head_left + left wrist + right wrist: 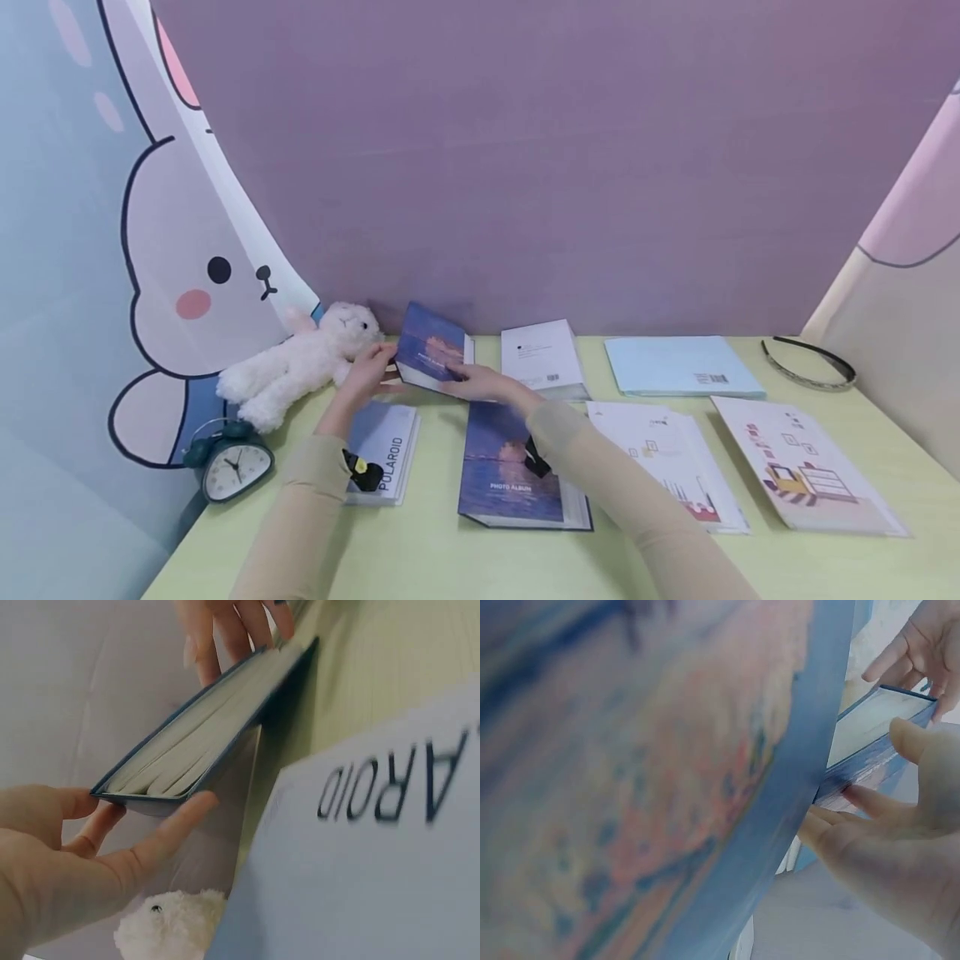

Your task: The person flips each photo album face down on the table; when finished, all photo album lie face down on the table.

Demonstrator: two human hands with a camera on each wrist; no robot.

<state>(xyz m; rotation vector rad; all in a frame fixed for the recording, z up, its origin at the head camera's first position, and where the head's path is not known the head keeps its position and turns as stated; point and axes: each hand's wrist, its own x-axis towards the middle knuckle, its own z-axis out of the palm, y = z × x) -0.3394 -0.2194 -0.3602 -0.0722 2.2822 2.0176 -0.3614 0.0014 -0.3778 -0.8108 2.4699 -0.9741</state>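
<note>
A blue photo album [431,337] with a sunset-coloured cover is held tilted over the back of the table, its pages facing the front. My left hand [364,377] grips its left side, thumb and fingers around the spine corner in the left wrist view. On the lower right, my right hand [487,385] pinches it, with the thumb at the page edge and fingers on the cover in the right wrist view. Below lies a larger, similar photo album [491,479], partly covered by the right forearm. A POLAROID album [401,454] lies under the left wrist.
A white plush toy [300,367] leans at the back left, behind a green alarm clock [236,471]. Along the back are a white book [540,354], a light blue folder [667,362] and a headband [817,383]. Illustrated white booklets [813,475] lie at the right.
</note>
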